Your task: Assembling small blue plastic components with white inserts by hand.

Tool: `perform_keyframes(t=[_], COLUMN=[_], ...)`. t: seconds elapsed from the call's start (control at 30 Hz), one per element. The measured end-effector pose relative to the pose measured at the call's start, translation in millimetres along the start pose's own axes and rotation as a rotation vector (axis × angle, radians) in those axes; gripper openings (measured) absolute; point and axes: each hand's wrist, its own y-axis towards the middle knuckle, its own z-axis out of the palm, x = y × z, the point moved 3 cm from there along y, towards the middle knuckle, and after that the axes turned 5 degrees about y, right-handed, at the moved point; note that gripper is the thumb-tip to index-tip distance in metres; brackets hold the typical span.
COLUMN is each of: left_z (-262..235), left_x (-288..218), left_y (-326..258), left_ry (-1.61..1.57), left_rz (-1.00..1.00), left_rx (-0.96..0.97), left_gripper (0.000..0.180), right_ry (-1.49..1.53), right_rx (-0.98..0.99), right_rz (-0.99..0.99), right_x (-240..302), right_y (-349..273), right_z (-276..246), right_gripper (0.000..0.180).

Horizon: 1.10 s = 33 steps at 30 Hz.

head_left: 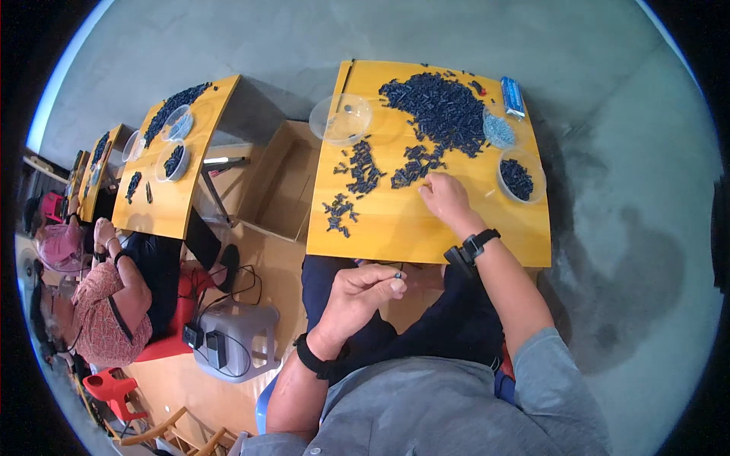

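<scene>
My left hand (357, 300) is raised over my lap, in front of the table edge. Its thumb and forefinger pinch a small dark piece (398, 276) with a light blue spot. Over the wooden table (426, 235), my right hand (447, 199) reaches to a small heap of short black tube-like pieces (417, 167). Its fingers are closed together at the heap's near edge, and anything between them is hidden. Two smaller groups of the same black pieces, one group (365, 169) and another group (339, 214), lie to the left. A large pile (437, 110) spreads behind.
Along the table's right side stand a tub of light blue bits (499, 131), a tub of black pieces (517, 179) and a blue box (512, 96). A clear bowl (342, 119) overhangs the left edge. Beside the table is a cardboard box (281, 182). Another person (106, 319) sits at left.
</scene>
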Motion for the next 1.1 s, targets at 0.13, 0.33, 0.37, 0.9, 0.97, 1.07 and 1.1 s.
perform_keyframes(t=[0.13, 0.33, 0.37, 0.9, 0.97, 1.07, 1.1], left_z=[-1, -1, -1, 5, 4, 4, 4], left_x=[-3, -1, -2, -7, -5, -6, -6], left_y=[3, 3, 3, 1, 1, 2, 2], left_ry=[-0.004, -0.039, -0.035, 0.071, 0.046, -0.014, -0.047], left_rz=[0.037, 0.08, 0.081, 0.141, 0.14, 0.117, 0.098], left_rx=[0.004, -0.024, -0.02, 0.045, 0.049, 0.052, 0.045], left_gripper=[0.014, 0.014, 0.014, 0.012, 0.012, 0.014, 0.015], right_ry=[-0.123, -0.197, -0.206, -0.212, -0.229, -0.201, -0.202], right_rx=[0.0, 0.039, 0.042, 0.159, 0.172, 0.133, 0.134], right_rz=[-0.035, -0.07, -0.071, -0.158, -0.174, -0.18, -0.182], right_x=[-7, -3, -1, -4, -2, -5, -6], right_y=[6, 6, 5, 4, 1, -3, -5], right_z=[7, 9, 8, 4, 5, 6, 6], right_gripper=[0.013, 0.013, 0.013, 0.01, 0.01, 0.009, 0.009])
